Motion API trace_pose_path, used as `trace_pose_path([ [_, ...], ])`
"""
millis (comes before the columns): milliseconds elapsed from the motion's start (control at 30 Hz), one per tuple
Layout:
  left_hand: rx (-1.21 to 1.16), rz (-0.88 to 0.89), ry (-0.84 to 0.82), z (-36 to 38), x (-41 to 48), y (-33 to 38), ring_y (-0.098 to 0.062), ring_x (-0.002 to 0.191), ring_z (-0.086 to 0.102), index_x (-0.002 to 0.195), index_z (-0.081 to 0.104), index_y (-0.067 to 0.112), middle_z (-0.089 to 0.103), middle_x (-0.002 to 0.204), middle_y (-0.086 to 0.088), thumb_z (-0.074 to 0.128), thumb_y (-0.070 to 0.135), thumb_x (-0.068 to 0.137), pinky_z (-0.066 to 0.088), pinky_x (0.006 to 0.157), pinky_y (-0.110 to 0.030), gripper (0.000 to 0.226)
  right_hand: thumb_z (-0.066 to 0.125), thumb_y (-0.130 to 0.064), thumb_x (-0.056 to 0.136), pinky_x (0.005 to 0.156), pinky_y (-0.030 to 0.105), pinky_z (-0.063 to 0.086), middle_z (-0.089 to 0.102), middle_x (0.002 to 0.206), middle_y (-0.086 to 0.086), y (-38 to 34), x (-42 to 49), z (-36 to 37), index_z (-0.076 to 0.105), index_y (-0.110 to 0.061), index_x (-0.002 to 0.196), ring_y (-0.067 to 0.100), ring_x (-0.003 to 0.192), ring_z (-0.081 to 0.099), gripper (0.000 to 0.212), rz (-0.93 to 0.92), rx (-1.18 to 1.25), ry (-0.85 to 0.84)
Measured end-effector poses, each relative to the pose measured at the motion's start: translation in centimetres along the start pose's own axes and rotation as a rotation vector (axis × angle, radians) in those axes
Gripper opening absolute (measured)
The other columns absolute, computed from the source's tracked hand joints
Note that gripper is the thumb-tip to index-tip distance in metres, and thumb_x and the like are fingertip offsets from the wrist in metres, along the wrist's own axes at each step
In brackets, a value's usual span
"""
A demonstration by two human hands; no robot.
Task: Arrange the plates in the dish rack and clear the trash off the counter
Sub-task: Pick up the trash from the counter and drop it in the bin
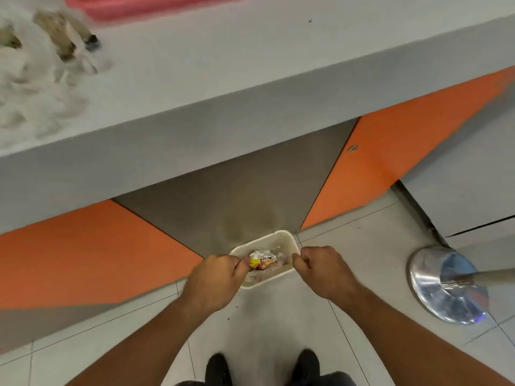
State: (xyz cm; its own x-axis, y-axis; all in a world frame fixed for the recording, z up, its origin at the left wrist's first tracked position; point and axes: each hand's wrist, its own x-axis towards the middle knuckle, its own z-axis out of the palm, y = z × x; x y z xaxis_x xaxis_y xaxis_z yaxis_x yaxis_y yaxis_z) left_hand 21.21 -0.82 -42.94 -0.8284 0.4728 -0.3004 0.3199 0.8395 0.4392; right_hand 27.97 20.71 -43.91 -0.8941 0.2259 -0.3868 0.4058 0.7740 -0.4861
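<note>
Left hand (214,277), right hand (323,270) curled, gripping trash bin (288,242) rim, opposite sides.

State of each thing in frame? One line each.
White rectangular plastic tub: open-topped, wrappers inside.
Crumpled foil and yellow wrappers: lying in tub.
Left hand: grips tub's left rim.
Right hand: grips tub's right rim.
Crumpled white trash pile: on grey counter, not cleared; blurred.

A kitchen or canteen: long grey counter (250,65) over orange cabinet fronts (404,151), tiled floor (264,330).
</note>
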Motion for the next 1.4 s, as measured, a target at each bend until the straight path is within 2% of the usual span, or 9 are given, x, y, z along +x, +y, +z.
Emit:
trace_pose_path([
  [100,0.034,-0.045,-0.012,4.7,1.2,-4.7,-0.016,0.05,0.04,0.05,0.033,0.019,0.039,0.049,0.002,0.037,0.048,0.098,0.032,0.054,-0.03,0.056,0.047,-0.035,0.094,0.059,0.027,0.031,0.049,0.063,0.0,1.1,4.0,6.2,0.041,-0.024,0.056,0.024,0.069,0.051,0.04,-0.086,-0.071,-0.091],
  [233,0.035,-0.086,0.001,10.6,2.5,-10.5,-0.014,0.049,0.039,0.051,0.034,0.018,0.04,0.05,0.001,0.038,0.046,0.098,0.031,0.055,-0.03,0.054,0.043,-0.035,0.096,0.07,0.029,0.035,0.066,0.098,0.007,1.8,10.1,15.4,0.064,-0.014,0.094,0.027,0.092,0.059,0.03,-0.236,-0.219,-0.232],
  [400,-0.003,-0.146,0.045,17.5,3.9,-16.8,-0.016,0.05,0.035,0.054,0.031,0.014,0.035,0.049,0.0,0.042,0.046,0.096,0.031,0.053,-0.034,0.053,0.054,-0.032,0.09,0.074,0.028,0.04,0.066,0.099,0.009,3.5,17.0,26.1,0.057,-0.019,0.079,0.028,0.096,0.061,0.017,-0.264,-0.247,-0.338],
  [467,-0.001,-0.146,0.065,19.6,4.2,-18.6,-0.016,0.05,0.034,0.056,0.031,0.013,0.034,0.049,0.0,0.042,0.046,0.095,0.03,0.053,-0.034,0.053,0.056,-0.027,0.089,0.084,0.031,0.045,0.063,0.11,0.009,4.1,18.5,28.9,0.059,-0.017,0.093,0.028,0.105,0.059,0.01,-0.272,-0.241,-0.335],
  [567,-0.019,-0.142,0.142,21.7,5.3,-20.1,-0.016,0.049,0.035,0.055,0.033,0.014,0.035,0.049,0.0,0.045,0.045,0.094,0.03,0.052,-0.033,0.051,0.062,-0.025,0.085,0.102,0.034,0.041,0.05,0.131,0.001,5.4,20.2,31.6,0.048,-0.022,0.128,0.022,0.117,0.05,0.045,-0.296,-0.163,-0.341],
  [733,-0.089,-0.104,0.204,23.4,7.0,-19.8,-0.012,0.059,0.046,0.058,0.039,0.022,0.048,0.06,0.007,0.052,0.039,0.092,0.038,0.057,-0.031,0.04,0.072,-0.021,0.077,0.093,0.025,0.043,0.052,0.12,-0.006,7.1,20.0,30.2,0.051,-0.024,0.127,0.015,0.108,0.054,0.055,-0.313,-0.033,-0.319],
  [933,0.095,0.154,0.116,24.7,12.2,-15.3,-0.016,0.086,0.056,0.085,0.057,0.02,0.057,0.091,0.005,0.046,0.039,0.091,0.045,0.076,-0.031,0.023,0.065,-0.022,0.085,0.093,0.02,0.042,0.062,0.115,-0.008,10.8,17.6,24.4,0.064,-0.022,0.117,0.012,0.108,0.056,0.032,-0.317,-0.031,-0.086],
  [1100,0.276,0.083,-0.209,28.4,16.3,-14.9,-0.024,0.122,0.046,0.131,0.046,0.016,0.05,0.131,-0.004,0.053,0.05,0.086,0.04,0.101,-0.035,0.057,0.068,-0.023,0.087,0.076,-0.001,0.031,0.061,0.106,-0.014,13.8,15.4,21.9,0.066,-0.021,0.116,-0.003,0.091,0.052,0.029,-0.29,0.068,0.056],
  [1400,0.247,0.245,0.023,21.2,13.5,-11.3,-0.015,0.112,0.052,0.127,0.048,0.03,0.051,0.12,0.009,0.047,0.052,0.088,0.047,0.088,-0.033,0.045,0.063,-0.031,0.087,0.094,0.022,0.042,0.062,0.116,-0.011,11.8,13.0,17.5,0.064,-0.026,0.114,0.009,0.108,0.056,0.028,-0.281,0.081,0.051],
])
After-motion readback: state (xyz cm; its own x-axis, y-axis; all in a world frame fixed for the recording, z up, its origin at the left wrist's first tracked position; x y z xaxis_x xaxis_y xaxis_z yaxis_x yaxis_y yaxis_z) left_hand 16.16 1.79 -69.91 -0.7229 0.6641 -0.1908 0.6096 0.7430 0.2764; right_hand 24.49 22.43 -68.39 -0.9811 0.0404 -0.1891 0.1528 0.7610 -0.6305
